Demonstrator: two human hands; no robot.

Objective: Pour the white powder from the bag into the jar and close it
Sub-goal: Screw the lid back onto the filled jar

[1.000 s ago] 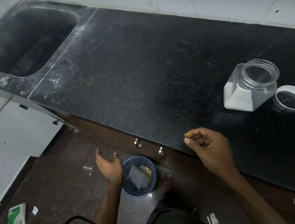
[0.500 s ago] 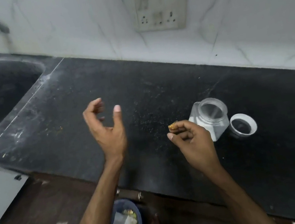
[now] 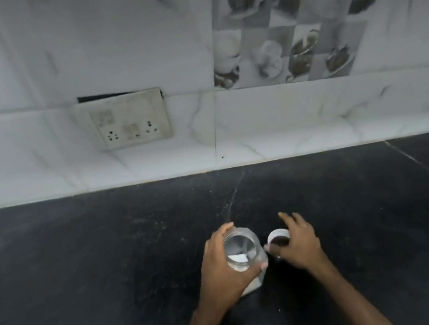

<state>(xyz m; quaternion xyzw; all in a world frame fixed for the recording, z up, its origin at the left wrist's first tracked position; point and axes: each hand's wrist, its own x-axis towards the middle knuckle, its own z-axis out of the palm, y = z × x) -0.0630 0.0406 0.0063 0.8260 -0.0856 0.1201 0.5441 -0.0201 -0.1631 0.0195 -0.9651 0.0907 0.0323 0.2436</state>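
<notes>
Powder sits inside clear square plastic jar (image 3: 242, 252), upright on black stone counter (image 3: 111, 266), mouth uncovered; left hand (image 3: 221, 273) wraps it. Right hand (image 3: 299, 244) covers round white lid (image 3: 276, 237) beside jar, grasp unclear. Capping remains.

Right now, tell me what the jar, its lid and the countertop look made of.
Jar: clear, glossy plastic or glass; white powder visible through its wall.
Lid: white, opaque, probably plastic.
Countertop: dark polished stone, likely granite; finely speckled.
</notes>
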